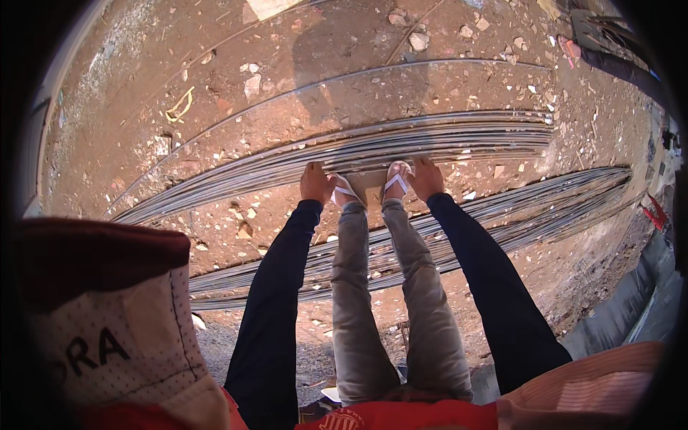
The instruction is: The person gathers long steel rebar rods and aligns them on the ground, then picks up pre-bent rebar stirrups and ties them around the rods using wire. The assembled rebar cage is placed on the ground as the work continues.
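The left hand (316,183) and the right hand (428,178) reach down to the near edge of a big bunch of long thin rods (466,137) in the middle of the frame. The big bunch lies on the brown dirt ground (236,154), and it looks bent because it runs from the left of the frame up and over to the upper right. The fingers of the left hand are curled down, with their tips hard to see, so I cannot tell if they hold a rod. The fingers of the right hand point down at the rods too, and I cannot tell if they are gripping one. Between the hands are two feet in sandals (395,184) with white straps, close to the big bunch. Grey pants (358,301) come up from the bottom of the frame, with a dark blue sleeve (494,279) on each side. A second bunch of rods (545,204) goes behind the legs, from the lower left to the right. One single rod (373,72) lies apart, higher up. Little stones (419,41) are all around, and a yellow strip (180,105) lies in the upper left.
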Action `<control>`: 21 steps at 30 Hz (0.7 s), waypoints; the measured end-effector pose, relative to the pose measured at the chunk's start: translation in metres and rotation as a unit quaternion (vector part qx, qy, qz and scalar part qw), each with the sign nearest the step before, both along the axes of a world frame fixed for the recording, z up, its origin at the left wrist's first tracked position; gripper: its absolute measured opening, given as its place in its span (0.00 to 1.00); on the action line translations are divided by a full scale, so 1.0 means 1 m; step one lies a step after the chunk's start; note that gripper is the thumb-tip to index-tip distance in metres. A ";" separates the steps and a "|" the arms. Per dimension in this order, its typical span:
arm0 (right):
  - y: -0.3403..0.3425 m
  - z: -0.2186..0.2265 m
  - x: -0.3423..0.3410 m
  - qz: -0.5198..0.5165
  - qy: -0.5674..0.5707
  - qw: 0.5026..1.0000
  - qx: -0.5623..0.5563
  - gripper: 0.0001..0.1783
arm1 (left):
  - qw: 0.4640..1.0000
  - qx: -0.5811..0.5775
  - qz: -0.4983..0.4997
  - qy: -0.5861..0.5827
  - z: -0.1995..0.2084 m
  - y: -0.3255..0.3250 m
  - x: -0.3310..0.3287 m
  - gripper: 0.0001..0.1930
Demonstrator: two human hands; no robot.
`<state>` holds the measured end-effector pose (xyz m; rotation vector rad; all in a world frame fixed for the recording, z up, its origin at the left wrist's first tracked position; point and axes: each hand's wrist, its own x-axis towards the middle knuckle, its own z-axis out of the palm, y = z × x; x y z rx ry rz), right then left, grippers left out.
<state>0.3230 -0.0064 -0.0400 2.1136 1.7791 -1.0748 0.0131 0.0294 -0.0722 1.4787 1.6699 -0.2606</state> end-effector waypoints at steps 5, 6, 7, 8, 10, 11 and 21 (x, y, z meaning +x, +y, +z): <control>0.052 -0.141 0.011 0.163 -0.081 0.982 0.052 0.37 | 0.987 0.130 -0.088 -0.035 -0.112 0.034 0.030 0.34; 0.052 -0.155 0.015 0.204 -0.074 0.965 0.144 0.32 | 0.983 0.146 -0.101 -0.037 -0.127 0.033 0.035 0.35; 0.055 -0.169 0.014 0.211 -0.077 0.963 0.151 0.31 | 0.978 0.170 -0.114 -0.037 -0.139 0.034 0.039 0.35; 0.054 -0.179 0.014 0.218 -0.081 0.958 0.166 0.30 | 0.972 0.192 -0.129 -0.038 -0.149 0.033 0.043 0.35; 0.048 -0.189 0.016 0.237 -0.085 0.953 0.169 0.28 | 0.966 0.211 -0.143 -0.034 -0.160 0.024 0.047 0.35; 0.047 -0.191 0.015 0.247 -0.085 0.950 0.171 0.27 | 0.967 0.207 -0.144 -0.026 -0.162 0.020 0.047 0.35; 0.067 -0.201 0.017 0.301 -0.028 0.942 0.146 0.20 | 0.973 0.123 -0.192 0.028 -0.187 0.043 0.046 0.30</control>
